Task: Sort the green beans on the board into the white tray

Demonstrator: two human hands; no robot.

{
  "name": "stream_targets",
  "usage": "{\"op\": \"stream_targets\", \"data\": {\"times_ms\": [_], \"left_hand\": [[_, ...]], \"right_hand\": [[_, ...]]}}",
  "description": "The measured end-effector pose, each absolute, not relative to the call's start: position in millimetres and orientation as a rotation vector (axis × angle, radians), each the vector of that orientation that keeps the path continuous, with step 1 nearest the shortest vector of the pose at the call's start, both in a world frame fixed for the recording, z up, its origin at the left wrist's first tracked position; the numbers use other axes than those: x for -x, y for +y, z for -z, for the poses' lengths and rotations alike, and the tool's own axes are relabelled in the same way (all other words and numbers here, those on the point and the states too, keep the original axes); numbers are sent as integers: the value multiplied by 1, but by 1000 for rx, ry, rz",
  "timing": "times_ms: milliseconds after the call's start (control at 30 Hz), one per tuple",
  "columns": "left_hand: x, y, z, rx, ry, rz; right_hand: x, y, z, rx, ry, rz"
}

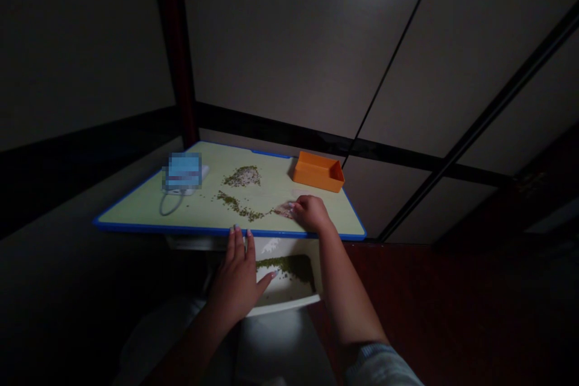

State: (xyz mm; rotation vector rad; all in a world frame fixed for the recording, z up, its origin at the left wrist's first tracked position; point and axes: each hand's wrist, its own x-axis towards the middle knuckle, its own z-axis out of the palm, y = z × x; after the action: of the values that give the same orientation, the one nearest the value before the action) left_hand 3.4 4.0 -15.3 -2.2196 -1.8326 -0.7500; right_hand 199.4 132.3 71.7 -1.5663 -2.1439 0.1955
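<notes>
My right hand (312, 214) rests on the pale green board (275, 184) with its blue edge, its fingers curled over a small pale flat scrap (284, 211). A thin trail of green mung beans (239, 208) runs left from that scrap, and a second patch of beans (242, 177) lies behind it. My left hand (236, 274) is spread open at the board's front edge, fingertips against the blue rim. Just below it sits a white tray (284, 307) holding a strip of the same beans (287, 268). My left thumb reaches over the tray.
An orange plastic box (318, 171) stands at the board's back right. A pixelated object (183, 170) with a looped grey cable (169, 205) lies at the left. A dark post (177, 42) and dark wall rails rise behind. A dark red surface (407, 307) lies to the right.
</notes>
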Motion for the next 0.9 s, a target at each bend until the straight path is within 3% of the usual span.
{"op": "stream_targets", "data": {"times_ms": [167,433,900], "left_hand": [[-3,4,15,2207,-1843,747],[-4,4,14,2210,-1841,766],[-3,3,14,2228,-1870,765]], "right_hand": [[-209,141,-65,1468,-1980,-384],[-206,143,-71,1822,-1990,-30],[-208,142,-71,1730,-2179,-107]]}}
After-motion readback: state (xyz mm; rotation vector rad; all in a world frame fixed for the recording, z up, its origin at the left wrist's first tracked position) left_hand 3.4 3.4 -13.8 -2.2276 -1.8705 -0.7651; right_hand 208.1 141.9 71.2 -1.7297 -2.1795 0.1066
